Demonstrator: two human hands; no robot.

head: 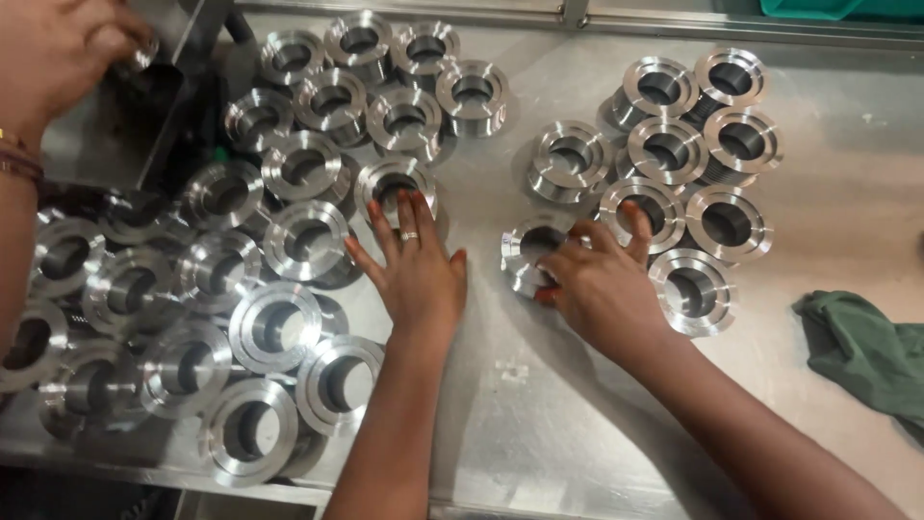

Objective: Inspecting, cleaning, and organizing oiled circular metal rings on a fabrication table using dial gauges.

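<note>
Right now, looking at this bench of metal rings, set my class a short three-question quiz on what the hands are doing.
1. True or false: the right hand grips a tilted metal ring.
2. What does the left hand wear on one finger?
A) a thimble B) a band C) a plaster
3. Fill in: a green ______ lies at the table's right edge.

Key:
1. True; the ring is tipped up off the steel table, beside the right-hand cluster of rings.
2. B; its fingertips rest at a ring of the left-hand pile.
3. cloth.
</note>
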